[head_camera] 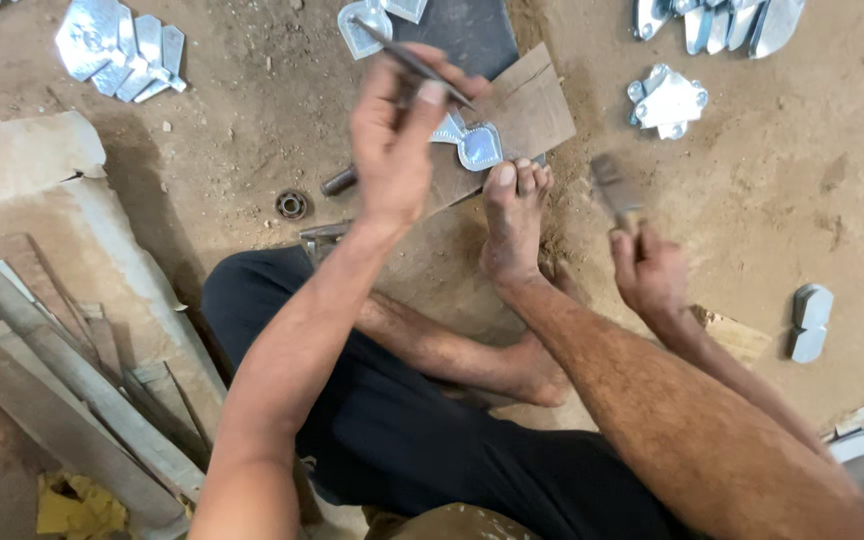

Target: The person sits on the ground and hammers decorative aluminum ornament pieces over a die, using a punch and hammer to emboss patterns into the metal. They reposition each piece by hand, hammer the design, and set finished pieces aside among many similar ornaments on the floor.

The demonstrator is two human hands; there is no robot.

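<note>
My left hand (392,140) is raised over the work and grips a thin dark metal rod (412,62) that slants up to the left. My right hand (647,270) holds a hammer (614,190), blurred, to the right of my foot. A shiny heart-shaped metal piece (480,147) lies on a brown wooden board (532,110). The toes of my bare foot (512,225) press on the board's edge just below that piece. A second shiny piece is partly hidden behind my left hand.
Sandy ground all around. Stacks of cut metal pieces lie at top left (122,50), top right (717,22) and right (667,100). A small bearing ring (292,204) sits left of the board. Wooden planks (62,390) lean at lower left. A metal piece (810,320) lies far right.
</note>
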